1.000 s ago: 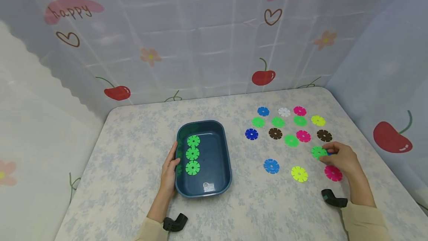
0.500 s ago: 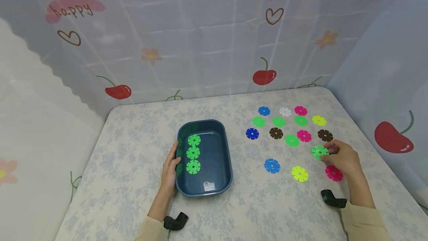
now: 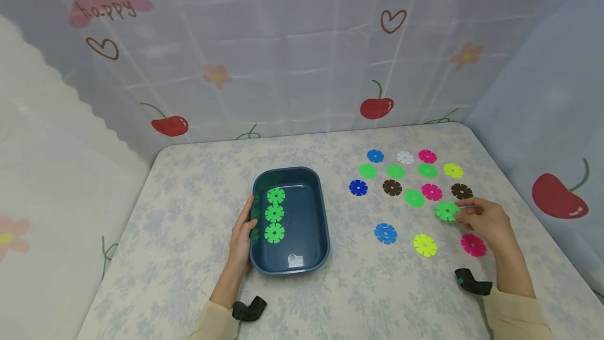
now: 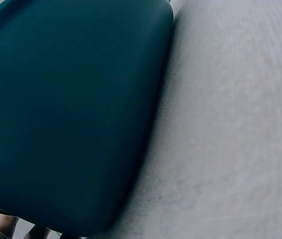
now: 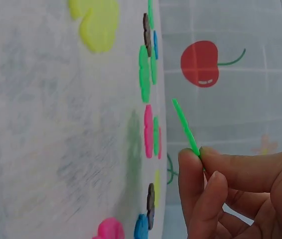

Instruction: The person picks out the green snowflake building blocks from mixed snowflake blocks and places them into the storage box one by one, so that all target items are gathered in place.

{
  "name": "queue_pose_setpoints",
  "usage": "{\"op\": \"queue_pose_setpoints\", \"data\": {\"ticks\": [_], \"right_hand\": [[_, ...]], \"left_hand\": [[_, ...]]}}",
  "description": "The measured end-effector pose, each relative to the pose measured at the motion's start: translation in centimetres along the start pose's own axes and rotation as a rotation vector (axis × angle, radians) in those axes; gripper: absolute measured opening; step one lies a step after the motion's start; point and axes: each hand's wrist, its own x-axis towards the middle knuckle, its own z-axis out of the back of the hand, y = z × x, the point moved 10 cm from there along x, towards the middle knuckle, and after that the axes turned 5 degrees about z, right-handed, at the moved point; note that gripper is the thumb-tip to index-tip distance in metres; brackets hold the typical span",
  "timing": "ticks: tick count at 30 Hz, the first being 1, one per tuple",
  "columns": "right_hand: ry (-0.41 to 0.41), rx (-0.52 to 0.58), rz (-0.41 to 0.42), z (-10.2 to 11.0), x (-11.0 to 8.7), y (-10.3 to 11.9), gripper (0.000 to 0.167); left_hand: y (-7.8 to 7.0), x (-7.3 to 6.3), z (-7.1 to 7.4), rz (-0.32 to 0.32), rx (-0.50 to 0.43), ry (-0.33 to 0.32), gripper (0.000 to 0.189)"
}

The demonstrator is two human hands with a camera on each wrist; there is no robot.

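Observation:
My right hand [image 3: 488,220] pinches a green slotted plastic disc [image 3: 445,211] by its edge, between thumb and fingertips. In the right wrist view that green disc [image 5: 185,122] stands clear of the tabletop, its shadow falling on the cloth. A dark blue plastic tub [image 3: 304,230] rests in front of me, with three green discs [image 3: 274,213] lined up along its left side. My left hand [image 3: 240,243] holds the tub's left wall, thumb over the rim. The tub's outer wall [image 4: 71,109] fills much of the left wrist view, hiding most of the fingers.
Several more slotted discs lie spread right of the tub, among them a light blue disc [image 3: 386,233], a yellow disc [image 3: 425,245], a pink disc [image 3: 473,245] and a brown disc [image 3: 392,188]. A patterned curtain [image 3: 283,56] hangs behind the table [image 3: 198,188].
My right hand has lifted the green disc off the table and moved it slightly left. The left hand keeps its hold on the tub; the head view has shifted a little.

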Motion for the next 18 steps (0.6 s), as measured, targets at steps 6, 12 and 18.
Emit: {"op": "queue_pose_setpoints", "data": {"ticks": [6, 12, 18], "right_hand": [[0.025, 0.097, 0.116, -0.9, -0.2, 4.3, 0.040], [0.085, 0.183, 0.230, -3.5, -0.6, 9.8, 0.035], [0.182, 0.256, 0.322, -7.4, -1.7, 15.7, 0.028]], "left_hand": [[-0.1, 0.1, -0.1, -0.001, 0.005, -0.009, 0.057], [-0.3, 0.0, -0.2, -0.016, 0.007, -0.008, 0.057], [-0.4, -0.1, -0.1, -0.018, 0.012, -0.006, 0.057]]}}
